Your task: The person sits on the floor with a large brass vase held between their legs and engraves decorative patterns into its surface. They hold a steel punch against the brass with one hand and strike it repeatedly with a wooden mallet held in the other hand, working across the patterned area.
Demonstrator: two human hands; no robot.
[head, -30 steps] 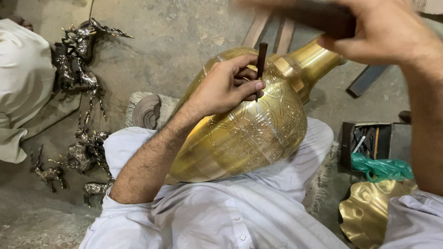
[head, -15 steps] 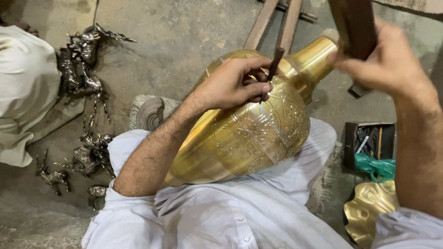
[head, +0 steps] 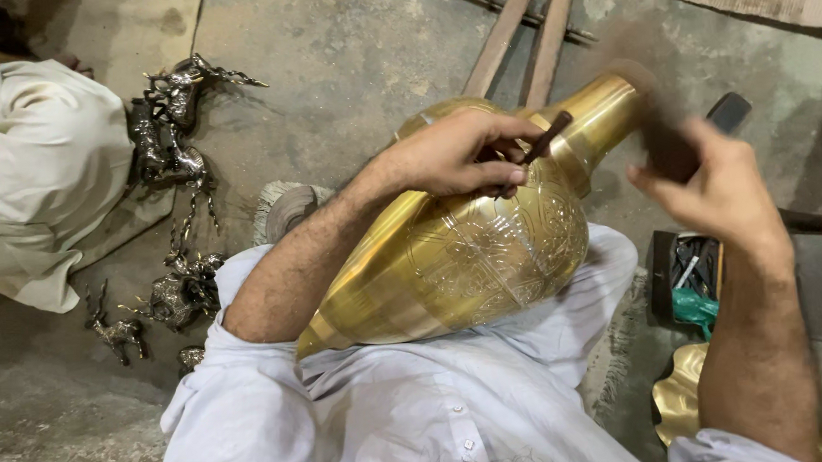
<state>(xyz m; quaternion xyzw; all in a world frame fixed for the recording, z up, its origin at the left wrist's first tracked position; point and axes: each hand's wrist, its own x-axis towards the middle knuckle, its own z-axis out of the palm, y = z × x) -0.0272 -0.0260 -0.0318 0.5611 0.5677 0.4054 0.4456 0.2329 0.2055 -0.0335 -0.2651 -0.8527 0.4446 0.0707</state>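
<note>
A large brass vase [head: 467,256] with engraved patterns lies tilted across my lap, its neck pointing up and right. My left hand [head: 458,152] rests on the vase's shoulder and grips a thin dark chisel [head: 543,144], whose tip touches the metal near the neck. My right hand [head: 715,188] is raised to the right of the neck and holds a dark wooden mallet [head: 676,126], blurred by motion, just beyond the chisel's top end.
Several dark metal deer figurines [head: 166,130] lie on the concrete floor at left, beside a person in white cloth [head: 35,171]. Two wooden slats [head: 523,40] lean behind the vase. A tool box [head: 695,276] and a scalloped brass plate [head: 686,404] sit at right.
My right hand has swung the mallet down from high above toward the chisel's end. The left hand and chisel have stayed on the vase's shoulder.
</note>
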